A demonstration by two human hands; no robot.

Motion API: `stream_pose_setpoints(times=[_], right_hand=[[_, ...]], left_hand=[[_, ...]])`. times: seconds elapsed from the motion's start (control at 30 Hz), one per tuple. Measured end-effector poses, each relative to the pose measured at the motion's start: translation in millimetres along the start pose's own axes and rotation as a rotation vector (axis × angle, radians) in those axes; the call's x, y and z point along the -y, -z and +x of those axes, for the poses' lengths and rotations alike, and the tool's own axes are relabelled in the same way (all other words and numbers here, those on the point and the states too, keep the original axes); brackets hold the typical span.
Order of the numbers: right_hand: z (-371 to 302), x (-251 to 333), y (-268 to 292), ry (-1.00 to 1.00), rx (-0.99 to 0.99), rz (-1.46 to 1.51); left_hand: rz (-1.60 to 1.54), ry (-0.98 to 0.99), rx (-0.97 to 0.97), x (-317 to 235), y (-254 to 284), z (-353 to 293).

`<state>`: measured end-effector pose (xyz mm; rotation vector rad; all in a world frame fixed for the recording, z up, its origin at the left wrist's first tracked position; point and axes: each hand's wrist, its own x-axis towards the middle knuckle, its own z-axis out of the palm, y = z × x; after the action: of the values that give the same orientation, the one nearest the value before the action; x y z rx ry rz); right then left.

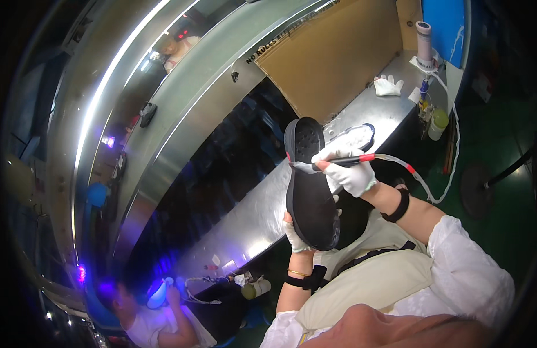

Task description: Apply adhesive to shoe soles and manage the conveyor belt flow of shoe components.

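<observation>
The left hand [295,236], gloved, grips one black shoe sole [310,185] from below, its long axis running up and away. The right hand [349,171], above and nearer the toe, pinches one tube-fed applicator brush [338,162] against the sole's edge; a second sole [356,137] lies beyond on the tabletop [262,209]

The long shiny steel workbench [262,211] is lying mostly bare along its middle stretch, leaving open passage there. Toward its far end a white-filled shoe sole [356,137] is sitting at the near edge, with a loose white glove [388,86] beyond it and a tall white cylinder [424,42] standing in the far corner. A brown cardboard sheet [338,55] is walling off the back edge. A clear hose with red bands [416,177] is trailing off the near edge, crossing the gap beside the right hand [348,171], which is gripping a slim applicator. The left hand [295,238] is propping a black oval shoe sole [308,185] upright, blocking the near edge.
</observation>
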<state>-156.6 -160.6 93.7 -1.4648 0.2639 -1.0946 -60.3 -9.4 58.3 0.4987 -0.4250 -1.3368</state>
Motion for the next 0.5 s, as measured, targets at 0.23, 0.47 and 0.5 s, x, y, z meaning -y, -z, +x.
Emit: stream_pose_setpoints(times=[0.23,0.47,0.5], right_hand=[[-1,3,0,0.376,0.156,-0.4],[-28,60,14,0.294,0.233,0.0],[-29,58,26,0.262,0.11,0.103]], left_hand=[[0.072,-0.135,-0.172,-13,-14,12],[0.184,-0.31,-0.027,-66,-52,54],[0.115,-0.256,0.066,-80,-56,70]])
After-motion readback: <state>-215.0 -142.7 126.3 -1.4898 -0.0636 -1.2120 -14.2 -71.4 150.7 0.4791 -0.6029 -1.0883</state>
